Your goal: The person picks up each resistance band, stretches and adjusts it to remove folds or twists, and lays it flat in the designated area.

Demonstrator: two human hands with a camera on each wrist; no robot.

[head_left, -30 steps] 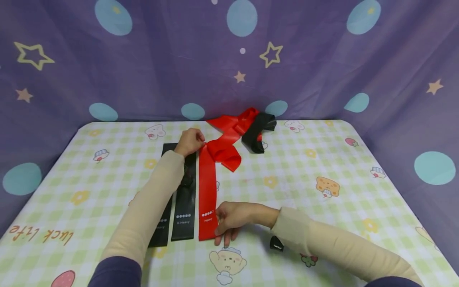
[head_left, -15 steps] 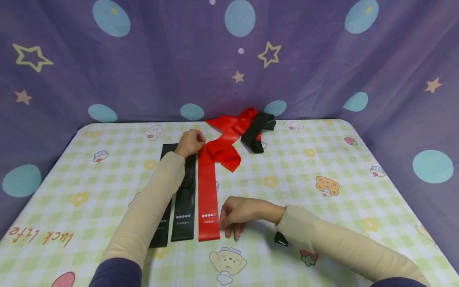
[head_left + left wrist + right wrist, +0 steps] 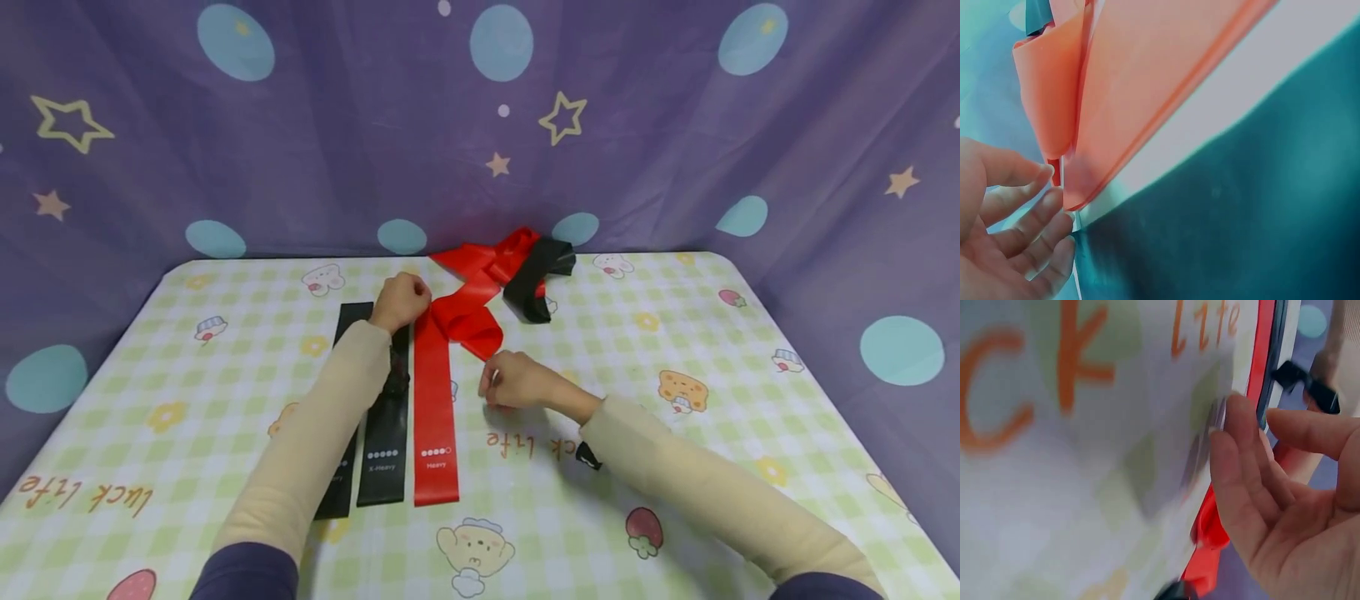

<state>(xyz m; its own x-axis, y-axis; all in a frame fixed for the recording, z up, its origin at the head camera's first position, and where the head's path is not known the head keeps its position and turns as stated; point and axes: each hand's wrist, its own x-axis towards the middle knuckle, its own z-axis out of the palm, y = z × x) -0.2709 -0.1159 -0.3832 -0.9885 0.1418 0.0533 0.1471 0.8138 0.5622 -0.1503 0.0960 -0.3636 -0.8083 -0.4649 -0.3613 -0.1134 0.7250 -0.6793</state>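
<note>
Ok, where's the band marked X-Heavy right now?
In the head view, the black X-Heavy band lies left of centre, between the red Heavy band on its right and another black band on its left.

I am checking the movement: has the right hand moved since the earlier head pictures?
Yes: the right hand has moved forward, farther from the bear-like print.

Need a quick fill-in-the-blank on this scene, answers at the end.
1. The flat red band is labelled "____".
2. The black band next to it is labelled "____".
3. The left hand is at the red band's far end; the right hand holds ____.
4. The tangle at the back is red and ____.

Missing words: Heavy; X-Heavy; nothing; black.
</note>
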